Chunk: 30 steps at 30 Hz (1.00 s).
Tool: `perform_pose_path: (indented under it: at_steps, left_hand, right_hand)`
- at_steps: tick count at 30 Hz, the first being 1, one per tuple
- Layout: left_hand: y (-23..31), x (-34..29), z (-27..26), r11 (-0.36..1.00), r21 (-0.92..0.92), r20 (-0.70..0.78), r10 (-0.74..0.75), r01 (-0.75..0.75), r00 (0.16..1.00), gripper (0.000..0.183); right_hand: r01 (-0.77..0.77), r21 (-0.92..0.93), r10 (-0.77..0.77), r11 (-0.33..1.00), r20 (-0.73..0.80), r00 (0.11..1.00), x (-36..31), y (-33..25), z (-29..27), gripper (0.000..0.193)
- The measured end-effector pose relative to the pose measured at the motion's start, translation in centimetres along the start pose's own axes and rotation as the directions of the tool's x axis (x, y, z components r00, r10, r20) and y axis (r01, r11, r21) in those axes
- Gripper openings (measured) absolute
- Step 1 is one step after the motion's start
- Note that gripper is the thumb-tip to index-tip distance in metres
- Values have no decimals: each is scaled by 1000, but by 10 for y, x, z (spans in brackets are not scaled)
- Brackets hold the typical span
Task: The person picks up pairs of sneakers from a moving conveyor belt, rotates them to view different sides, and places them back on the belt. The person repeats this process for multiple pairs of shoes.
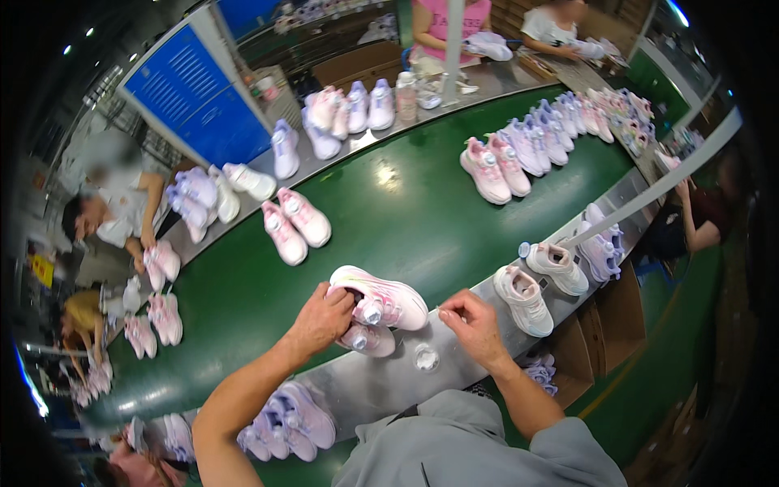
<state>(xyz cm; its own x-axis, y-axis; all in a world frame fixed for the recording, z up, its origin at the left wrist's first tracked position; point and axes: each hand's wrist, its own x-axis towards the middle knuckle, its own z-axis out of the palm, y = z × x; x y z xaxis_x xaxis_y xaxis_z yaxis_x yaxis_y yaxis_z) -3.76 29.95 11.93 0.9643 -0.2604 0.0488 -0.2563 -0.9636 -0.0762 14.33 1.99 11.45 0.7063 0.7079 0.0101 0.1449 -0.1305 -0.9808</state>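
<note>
My left hand [323, 315] is closed on the collar of a pink and white sneaker [406, 297], tilted on its side above the metal ledge. A second pink sneaker [372, 342] is just below it, partly hidden by the first. Just right of the toe, my right hand [473, 326] is raised with thumb and forefinger pinched together. Whatever lies between those fingertips is too small to make out. On the ledge between my hands stands a small round clear tub [426, 357] with whitish contents.
A green conveyor belt [406, 219] curves past, carrying a pair of pink sneakers [297, 226] and a long row of lilac and pink sneakers [535, 142]. White sneakers [523, 300] sit on the ledge at right, lilac sneakers [292, 422] at lower left. Co-workers handle shoes around the belt.
</note>
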Motion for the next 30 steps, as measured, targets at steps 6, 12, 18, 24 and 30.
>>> perform_pose_path:
  at_steps: [6,12,18,24,30]
  left_hand:
    - [-94,127,66,966,1,37,260,-260,965,10]
    - [-142,241,124,896,-32,-31,442,-443,896,13]
    - [-153,282,143,927,139,-237,374,-349,897,18]
    - [-166,202,143,980,-145,-16,-140,136,990,28]
    - [-250,64,146,758,322,93,-621,567,778,24]
  right_hand:
    - [-311,118,327,943,-172,929,-41,56,-35,7]
    - [-453,288,521,844,-237,820,-67,88,-30,6]
    - [-522,371,609,768,-171,775,-55,98,-11,7]
    - [-513,364,585,777,-117,803,-34,97,0,6]
    - [-557,288,594,779,-54,803,-32,96,17,5]
